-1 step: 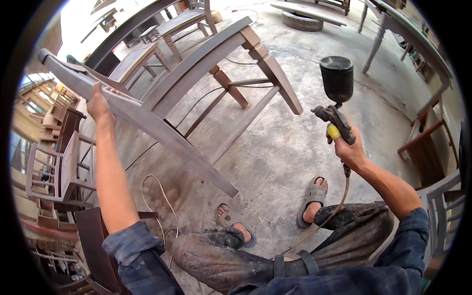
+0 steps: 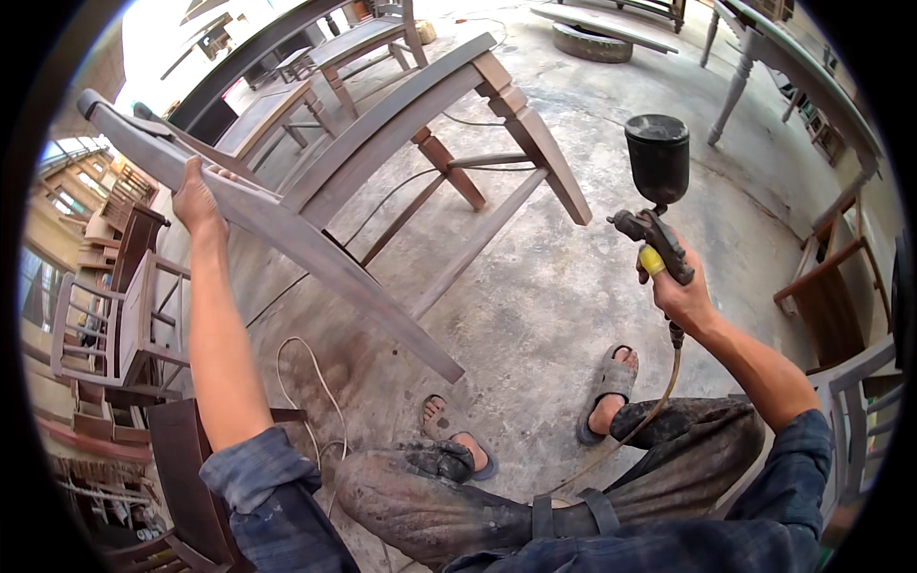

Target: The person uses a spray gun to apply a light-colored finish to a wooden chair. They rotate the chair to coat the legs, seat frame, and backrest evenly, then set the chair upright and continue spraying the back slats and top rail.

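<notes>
A greyish-brown wooden chair (image 2: 392, 138) stands tilted in front of me. My left hand (image 2: 201, 202) grips its back post, with the thumb on the near side and the fingers curled behind. My right hand (image 2: 683, 286) is closed around the handle of a dark spray gun (image 2: 654, 237), with something yellow wrapped on one digit. A black paint cup (image 2: 657, 160) sits on top of the gun, and a thin hose (image 2: 671, 382) runs down from its handle. The gun's nozzle points left toward the chair's legs, apart from them.
Pale cord (image 2: 310, 349) loops on the stained concrete floor near my sandalled feet. More chairs stand at the left (image 2: 134, 320) and the far left (image 2: 368, 43). A grey table (image 2: 750, 48) with turned legs is at the right. A board rests on a tire (image 2: 592, 43) at the back.
</notes>
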